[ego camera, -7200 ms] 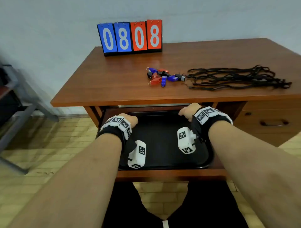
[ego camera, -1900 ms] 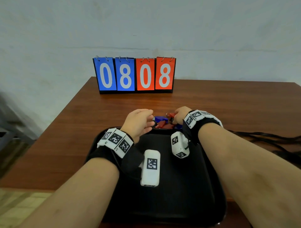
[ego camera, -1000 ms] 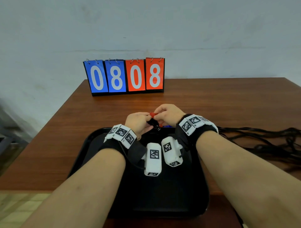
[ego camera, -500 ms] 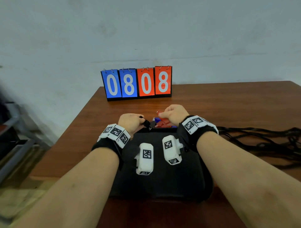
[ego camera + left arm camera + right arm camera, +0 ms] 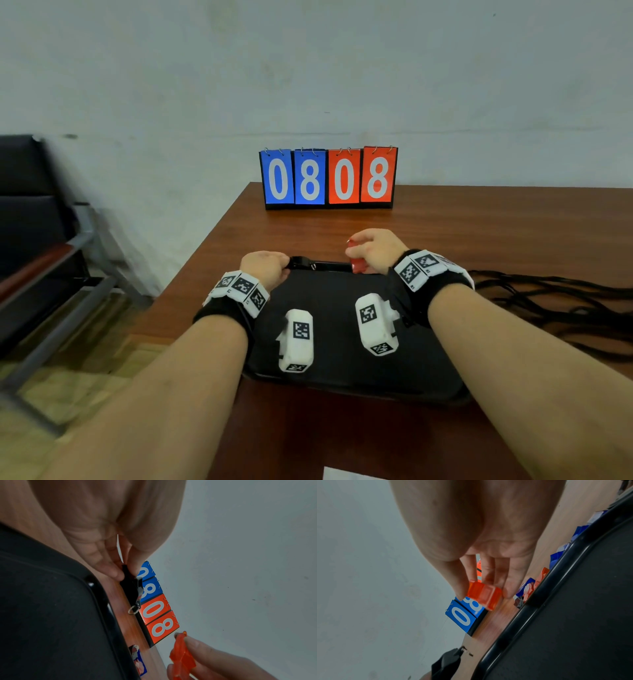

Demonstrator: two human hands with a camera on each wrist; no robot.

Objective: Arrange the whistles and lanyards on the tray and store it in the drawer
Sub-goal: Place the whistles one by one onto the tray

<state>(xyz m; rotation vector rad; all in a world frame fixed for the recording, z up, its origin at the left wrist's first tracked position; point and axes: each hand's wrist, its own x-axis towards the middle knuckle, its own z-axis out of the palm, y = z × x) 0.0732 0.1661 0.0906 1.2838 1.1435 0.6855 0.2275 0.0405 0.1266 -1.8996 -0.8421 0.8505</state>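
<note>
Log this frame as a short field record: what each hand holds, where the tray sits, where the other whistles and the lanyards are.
left hand: pinches black whistle, above the tray's far edge
right hand: pinches red whistle
tray: black, on the desk, nothing visible on it
remaining whistles: blue and red, on the desk past the tray's far rim
lanyards: black, piled on the desk right of the tray
scoreboard: reads 0808, at the desk's back edge
</note>
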